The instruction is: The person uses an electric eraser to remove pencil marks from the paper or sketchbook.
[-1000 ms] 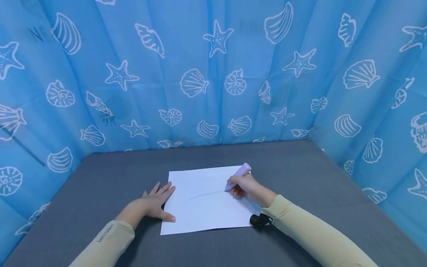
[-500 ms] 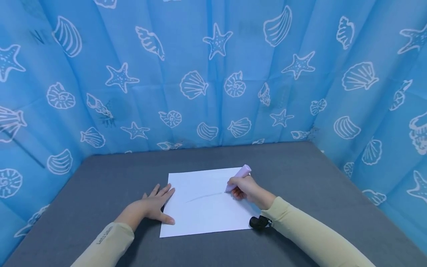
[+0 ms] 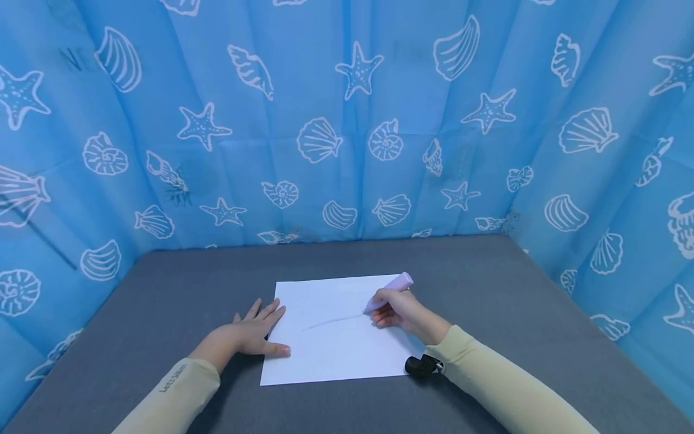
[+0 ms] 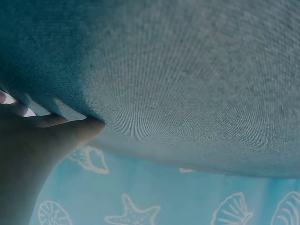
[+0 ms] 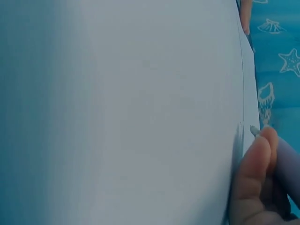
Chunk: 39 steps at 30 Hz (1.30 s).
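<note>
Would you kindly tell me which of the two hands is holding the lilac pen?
The right hand grips the lilac pen over the white paper; the left hand instead rests spread at the paper's left edge, holding nothing.

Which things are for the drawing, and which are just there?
For drawing: lilac pen; right hand, holding it; white paper; left hand, at its edge; gray table, underneath.

Just there, it seems: blue shell curtain; black gadget by right sleeve.

The pen [image 3: 398,283] is lilac, the paper [image 3: 336,355] white with a grey line [image 3: 332,321], the counter [image 3: 217,268] dark grey. White shells [image 3: 320,140] and starfish [image 3: 359,71] pattern the blue curtain [image 3: 401,90] up top; sleeves [image 3: 509,374] are pale yellow.
</note>
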Each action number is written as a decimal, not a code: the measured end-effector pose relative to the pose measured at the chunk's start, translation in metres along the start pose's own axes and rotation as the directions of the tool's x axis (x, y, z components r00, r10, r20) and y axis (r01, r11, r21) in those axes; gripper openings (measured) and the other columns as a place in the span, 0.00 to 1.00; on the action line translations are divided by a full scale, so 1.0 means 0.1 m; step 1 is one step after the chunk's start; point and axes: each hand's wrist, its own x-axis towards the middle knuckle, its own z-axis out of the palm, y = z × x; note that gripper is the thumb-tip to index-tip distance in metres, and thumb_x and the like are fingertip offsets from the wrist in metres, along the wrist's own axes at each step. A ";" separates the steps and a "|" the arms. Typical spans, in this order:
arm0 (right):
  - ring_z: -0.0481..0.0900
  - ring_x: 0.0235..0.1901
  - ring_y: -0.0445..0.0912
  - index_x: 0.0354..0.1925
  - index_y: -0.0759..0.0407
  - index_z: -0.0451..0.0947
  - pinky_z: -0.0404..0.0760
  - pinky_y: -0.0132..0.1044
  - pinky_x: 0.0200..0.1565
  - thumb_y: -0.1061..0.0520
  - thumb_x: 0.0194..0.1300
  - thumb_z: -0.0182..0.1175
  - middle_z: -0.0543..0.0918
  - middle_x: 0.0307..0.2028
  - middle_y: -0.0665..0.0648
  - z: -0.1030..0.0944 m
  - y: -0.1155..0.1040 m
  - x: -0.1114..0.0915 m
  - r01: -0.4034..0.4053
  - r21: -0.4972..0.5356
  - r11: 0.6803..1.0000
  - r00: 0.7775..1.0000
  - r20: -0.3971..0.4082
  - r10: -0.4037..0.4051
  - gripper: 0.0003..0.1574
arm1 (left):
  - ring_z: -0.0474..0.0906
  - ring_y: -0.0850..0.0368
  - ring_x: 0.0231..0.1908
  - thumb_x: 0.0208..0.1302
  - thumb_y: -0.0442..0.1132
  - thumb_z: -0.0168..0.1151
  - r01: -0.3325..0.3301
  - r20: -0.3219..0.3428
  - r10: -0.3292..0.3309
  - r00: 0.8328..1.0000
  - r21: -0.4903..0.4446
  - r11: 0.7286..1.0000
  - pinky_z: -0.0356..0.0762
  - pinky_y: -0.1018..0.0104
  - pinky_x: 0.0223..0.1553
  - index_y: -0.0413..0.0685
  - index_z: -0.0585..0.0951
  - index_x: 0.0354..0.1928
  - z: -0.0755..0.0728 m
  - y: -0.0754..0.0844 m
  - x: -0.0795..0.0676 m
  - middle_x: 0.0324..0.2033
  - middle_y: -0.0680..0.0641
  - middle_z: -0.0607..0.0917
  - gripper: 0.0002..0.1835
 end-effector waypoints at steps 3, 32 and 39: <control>0.74 0.17 0.43 0.40 0.72 0.74 0.78 0.31 0.23 0.60 0.64 0.54 0.77 0.20 0.58 0.04 0.02 0.02 0.031 -0.007 0.999 0.999 0.007 -0.031 0.13 | 0.35 0.30 0.72 0.50 0.70 0.66 -0.004 -0.012 0.004 1.000 0.005 1.000 0.37 0.24 0.61 0.45 0.53 0.75 0.00 0.01 0.00 0.75 0.40 0.47 0.59; 0.70 0.15 0.41 0.37 0.69 0.74 0.70 0.30 0.21 0.59 0.61 0.60 0.74 0.18 0.55 0.11 -0.05 0.04 0.001 -0.139 0.990 1.000 -0.026 -0.005 0.11 | 0.38 0.29 0.71 0.47 0.71 0.67 0.018 -0.006 -0.018 1.000 0.085 0.996 0.45 0.23 0.59 0.50 0.55 0.76 0.02 0.01 0.04 0.75 0.39 0.49 0.59; 0.69 0.15 0.41 0.37 0.68 0.73 0.70 0.30 0.20 0.59 0.61 0.60 0.73 0.17 0.55 0.12 -0.06 0.03 -0.007 -0.143 0.990 0.998 -0.066 -0.002 0.12 | 0.38 0.29 0.71 0.47 0.71 0.67 0.013 -0.015 -0.012 1.000 0.081 0.997 0.44 0.23 0.59 0.51 0.55 0.76 0.01 0.01 0.05 0.75 0.40 0.49 0.59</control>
